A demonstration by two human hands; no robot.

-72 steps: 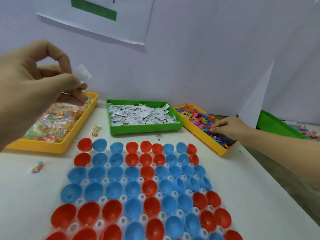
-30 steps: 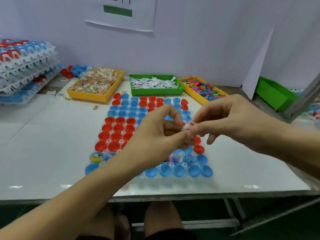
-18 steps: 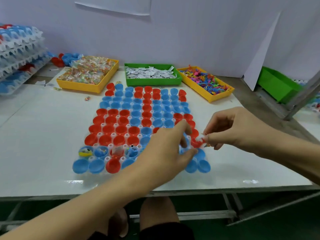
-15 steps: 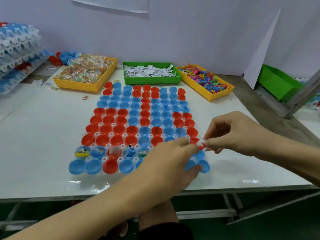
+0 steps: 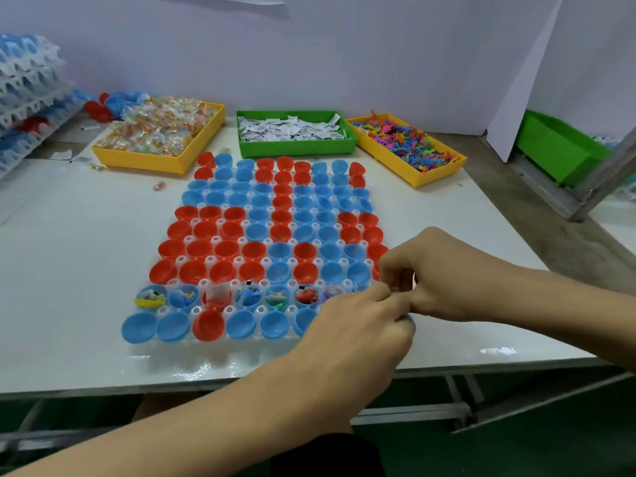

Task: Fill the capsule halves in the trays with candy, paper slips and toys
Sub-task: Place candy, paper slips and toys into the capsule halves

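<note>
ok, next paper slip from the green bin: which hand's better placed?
Left, marginally. Both hands, left hand and right hand, meet at the capsule tray's near right corner; the green plastic bin of white paper slips lies far centre, leftward of both.

Small packing workshop, white worktable (image 5: 69, 270), sorted supply bins (image 5: 296, 146) (candy, slips, toys), stacked capsule trays (image 5: 24, 98)

Two bare forearms, no sleeves, left hand (image 5: 358, 325), right hand (image 5: 444, 273), no rings or watch
</note>
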